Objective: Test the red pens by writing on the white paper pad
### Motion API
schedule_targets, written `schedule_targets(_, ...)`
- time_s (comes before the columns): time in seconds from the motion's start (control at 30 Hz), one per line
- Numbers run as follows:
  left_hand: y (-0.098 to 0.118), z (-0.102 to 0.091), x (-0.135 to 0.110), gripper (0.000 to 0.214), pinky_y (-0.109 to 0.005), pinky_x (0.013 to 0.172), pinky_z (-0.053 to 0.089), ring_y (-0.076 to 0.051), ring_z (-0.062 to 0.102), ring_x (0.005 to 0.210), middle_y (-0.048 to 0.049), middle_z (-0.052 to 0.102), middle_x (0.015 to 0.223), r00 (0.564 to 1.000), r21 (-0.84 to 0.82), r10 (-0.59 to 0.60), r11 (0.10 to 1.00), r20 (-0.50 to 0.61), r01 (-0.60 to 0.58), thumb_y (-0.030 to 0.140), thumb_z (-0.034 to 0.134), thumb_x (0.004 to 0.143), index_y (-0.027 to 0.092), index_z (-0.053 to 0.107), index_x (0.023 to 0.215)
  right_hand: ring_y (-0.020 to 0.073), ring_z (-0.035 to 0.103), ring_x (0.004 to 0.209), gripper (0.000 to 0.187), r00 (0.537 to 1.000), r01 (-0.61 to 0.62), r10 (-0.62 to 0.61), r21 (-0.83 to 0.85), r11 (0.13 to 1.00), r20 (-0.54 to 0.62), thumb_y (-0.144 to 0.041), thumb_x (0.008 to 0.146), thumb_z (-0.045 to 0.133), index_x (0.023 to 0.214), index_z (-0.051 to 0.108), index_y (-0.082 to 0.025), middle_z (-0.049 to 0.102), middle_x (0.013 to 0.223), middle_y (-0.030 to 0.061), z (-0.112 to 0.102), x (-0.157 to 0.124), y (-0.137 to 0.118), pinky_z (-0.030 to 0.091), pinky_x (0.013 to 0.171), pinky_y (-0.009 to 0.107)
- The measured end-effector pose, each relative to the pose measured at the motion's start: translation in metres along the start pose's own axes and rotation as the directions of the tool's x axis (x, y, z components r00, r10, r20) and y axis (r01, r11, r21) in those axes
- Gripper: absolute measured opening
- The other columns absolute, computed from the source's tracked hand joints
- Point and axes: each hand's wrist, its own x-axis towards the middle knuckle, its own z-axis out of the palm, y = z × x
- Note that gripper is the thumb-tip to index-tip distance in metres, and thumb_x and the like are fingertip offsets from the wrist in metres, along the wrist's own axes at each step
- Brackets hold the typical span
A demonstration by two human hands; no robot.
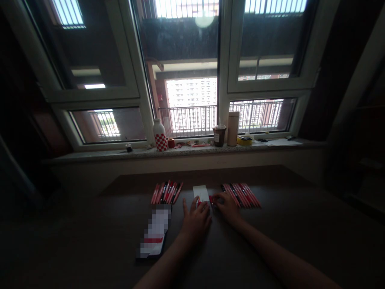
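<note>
Both my hands rest on a dark table (pixel 300 224) near a small white card or packet (pixel 201 193). My left hand (pixel 195 220) lies with fingers stretched toward the card's near edge, touching it. My right hand (pixel 227 206) is curled beside the card, fingers pinched on a small red item (pixel 211 198) that I cannot name. A row of red and black pens (pixel 166 192) lies left of the card. Another row of pens (pixel 241 195) lies just right of my right hand.
A phone (pixel 154 234) with a lit screen lies on the table at my left. The windowsill (pixel 90 154) behind holds a red-checked white bottle (pixel 159 135), a dark cup (pixel 219 135), a tall beige tumbler (pixel 233 128), a yellow tape roll (pixel 244 140) and papers (pixel 281 142).
</note>
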Motion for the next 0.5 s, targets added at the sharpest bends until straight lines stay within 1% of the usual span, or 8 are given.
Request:
schedule_targets(0.13, -0.0004, -0.0001, 0.0005, 0.036, -0.074, 0.107, 0.001, -0.028, 0.031, 0.136, -0.0009, 0.056, 0.132, 1.0, -0.004, 0.005, 1.0, 0.02, -0.004, 0.043, 0.041, 0.091, 0.035, 0.051, 0.125, 0.0219, 0.057, 0.092, 0.012, 1.0, -0.002, 0.002, -0.01, 1.0, 0.004, -0.018, 0.075, 0.058, 0.081, 0.069, -0.019, 0.068, 0.086, 0.005, -0.0002, 0.0, -0.0011, 0.042, 0.086, 0.034)
schedule_targets(0.3, -0.0008, 0.0001, 0.0007, 0.036, -0.075, 0.106, -0.002, -0.029, 0.031, 0.136, -0.0003, 0.056, 0.133, 0.999, -0.028, 0.002, 1.0, 0.052, 0.0, 0.042, 0.039, 0.092, 0.035, 0.05, 0.126, 0.022, 0.058, 0.093, 0.014, 1.0, -0.002, 0.002, -0.016, 1.0, 0.001, -0.017, 0.074, 0.058, 0.083, 0.069, -0.019, 0.068, 0.087, 0.0051, 0.0, 0.0002, -0.0002, 0.042, 0.087, 0.035)
schedule_targets(0.5, -0.0002, 0.0005, -0.0003, 0.037, -0.074, 0.106, -0.005, -0.028, 0.029, 0.137, 0.0001, 0.054, 0.135, 0.999, -0.044, -0.006, 0.999, 0.035, 0.007, 0.04, 0.039, 0.091, 0.036, 0.048, 0.127, 0.0227, 0.058, 0.093, 0.013, 1.0, 0.006, -0.006, 0.004, 1.0, -0.001, -0.018, 0.075, 0.059, 0.083, 0.069, -0.019, 0.068, 0.087, 0.0055, 0.0006, 0.0008, 0.0025, 0.043, 0.086, 0.036)
